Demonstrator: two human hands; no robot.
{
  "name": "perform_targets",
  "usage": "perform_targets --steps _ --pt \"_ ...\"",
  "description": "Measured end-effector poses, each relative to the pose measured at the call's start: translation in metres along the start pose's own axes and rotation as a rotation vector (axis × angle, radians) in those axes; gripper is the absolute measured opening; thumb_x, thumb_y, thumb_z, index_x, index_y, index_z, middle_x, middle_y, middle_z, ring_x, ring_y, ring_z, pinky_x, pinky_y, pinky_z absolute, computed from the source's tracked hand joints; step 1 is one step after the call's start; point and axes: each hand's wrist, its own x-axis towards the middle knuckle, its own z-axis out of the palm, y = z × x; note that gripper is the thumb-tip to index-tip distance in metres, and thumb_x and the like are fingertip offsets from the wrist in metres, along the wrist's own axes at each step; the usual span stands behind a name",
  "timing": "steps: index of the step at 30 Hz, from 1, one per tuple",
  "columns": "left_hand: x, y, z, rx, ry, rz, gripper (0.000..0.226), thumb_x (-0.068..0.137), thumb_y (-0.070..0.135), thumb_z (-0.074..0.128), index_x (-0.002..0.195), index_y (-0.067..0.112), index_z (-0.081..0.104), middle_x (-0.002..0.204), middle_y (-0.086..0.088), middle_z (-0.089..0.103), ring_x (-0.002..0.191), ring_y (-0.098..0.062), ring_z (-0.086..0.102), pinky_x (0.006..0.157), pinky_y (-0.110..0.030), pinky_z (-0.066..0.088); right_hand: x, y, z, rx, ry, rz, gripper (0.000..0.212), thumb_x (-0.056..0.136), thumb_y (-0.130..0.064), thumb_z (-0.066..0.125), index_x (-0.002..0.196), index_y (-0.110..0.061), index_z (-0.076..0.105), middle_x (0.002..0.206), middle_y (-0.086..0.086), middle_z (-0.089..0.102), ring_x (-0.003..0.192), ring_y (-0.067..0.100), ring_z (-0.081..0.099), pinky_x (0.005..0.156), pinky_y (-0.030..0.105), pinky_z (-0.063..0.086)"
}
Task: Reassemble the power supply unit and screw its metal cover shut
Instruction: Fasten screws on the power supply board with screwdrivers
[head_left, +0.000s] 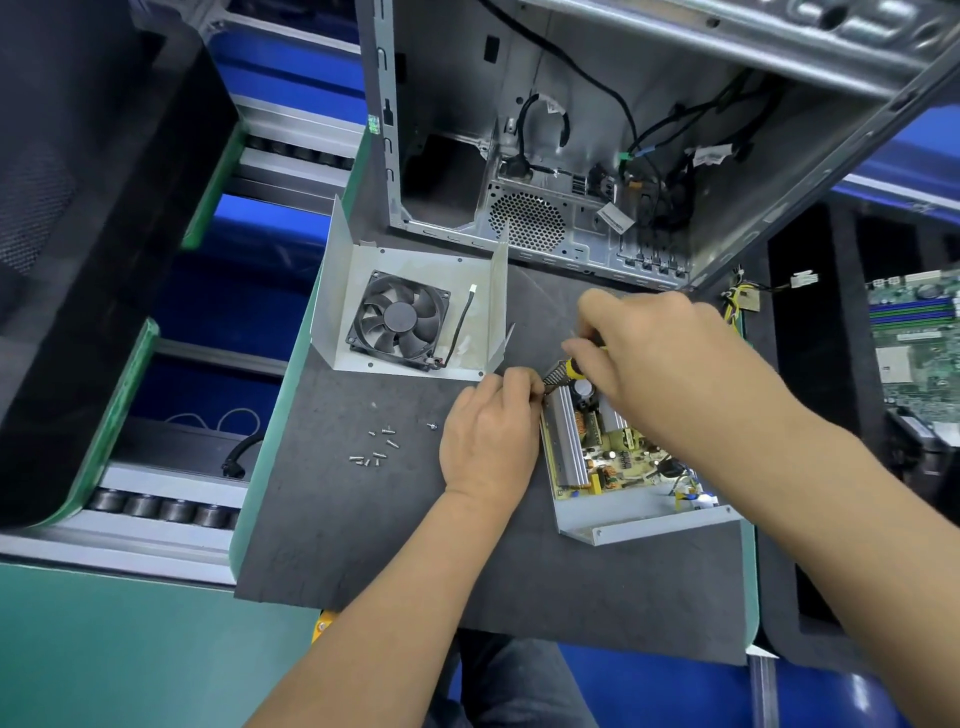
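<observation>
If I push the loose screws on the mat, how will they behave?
The screws look tiny, so probably very light and easily scattered. Their round shanks may let them roll in arcs. The dark mat seems matte, likely slowing them.

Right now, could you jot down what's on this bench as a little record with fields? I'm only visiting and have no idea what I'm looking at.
Work surface: dark mat
Open unit: power supply base with circuit board exposed
Cover: metal cover lying apart, inside up, fan mounted in it
Loose screws: screws scattered on the mat
Right hand: grips a yellow-handled screwdriver
Left hand: pinches at the unit's far corner
Behind: empty computer case
Cover fitted: not yet
</observation>
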Motion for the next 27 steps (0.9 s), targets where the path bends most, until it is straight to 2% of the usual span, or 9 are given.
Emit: perform_targets --steps 3,5,8,16,19,22,27 --pt "0.0 0.002 -0.001 0.01 0.005 -0.007 0.024 0.07 0.005 0.087 0.079 0.011 0.066 0.066 -0.005 0.061 0.053 -0.028 0.054 0.049 -0.032 0.04 -0.001 -0.002 0.002 0.033 -0.051 0.023 0.031 0.099 -0.047 0.046 0.091 -0.018 0.037 0.08 0.004 0.05 0.071 0.035 0.049 0.06 0.039 0.041" --pt "0.0 0.002 -0.001 -0.003 -0.004 -0.012 0.022 0.072 0.006 0.086 0.081 0.011 0.067 0.067 -0.005 0.063 0.054 -0.029 0.054 0.05 -0.033 0.042 -0.003 0.003 0.002 0.101 -0.038 0.04 0.027 0.099 -0.042 0.045 0.091 -0.018 0.039 0.082 0.004 0.053 0.076 0.039 0.055 0.065 0.043 0.049" --pt "0.0 0.002 -0.002 -0.01 -0.018 -0.016 0.021 0.073 0.004 0.084 0.084 0.011 0.068 0.07 -0.005 0.064 0.055 -0.028 0.055 0.051 -0.033 0.043 -0.008 0.009 0.002 0.131 -0.006 0.051 0.021 0.099 -0.036 0.045 0.089 -0.018 0.04 0.078 0.003 0.054 0.075 0.039 0.056 0.069 0.046 0.05" --pt "-0.001 0.004 -0.003 -0.042 -0.024 -0.027 0.021 0.075 0.001 0.082 0.085 0.009 0.066 0.074 -0.005 0.066 0.059 -0.029 0.058 0.061 -0.029 0.034 -0.015 0.012 0.01 0.172 0.066 0.062 0.021 0.096 -0.036 0.045 0.088 -0.016 0.046 0.073 0.0 0.052 0.072 0.038 0.055 0.065 0.043 0.046" --pt "-0.001 0.005 -0.003 -0.068 -0.039 -0.05 0.022 0.075 -0.001 0.081 0.086 0.01 0.066 0.076 -0.004 0.067 0.061 -0.03 0.059 0.064 -0.031 0.035 -0.015 0.015 0.012 0.202 0.065 0.08 0.021 0.097 -0.036 0.047 0.088 -0.016 0.047 0.068 -0.006 0.046 0.07 0.037 0.054 0.062 0.038 0.038" --pt "-0.002 0.006 -0.005 -0.085 -0.07 -0.07 0.021 0.076 0.0 0.08 0.087 0.011 0.066 0.079 -0.003 0.069 0.064 -0.029 0.061 0.063 -0.03 0.042 -0.016 0.016 0.012 0.205 0.063 0.069 0.022 0.098 -0.035 0.047 0.088 -0.016 0.048 0.065 -0.009 0.044 0.067 0.033 0.054 0.061 0.036 0.034" --pt "-0.004 0.005 -0.007 -0.175 -0.11 -0.129 0.013 0.083 -0.001 0.071 0.091 0.008 0.065 0.086 -0.003 0.07 0.076 -0.03 0.064 0.064 -0.038 0.052 -0.017 0.014 0.011 0.197 0.063 0.048 0.025 0.096 -0.037 0.044 0.089 -0.014 0.049 0.071 -0.002 0.053 0.069 0.033 0.058 0.064 0.04 0.043"
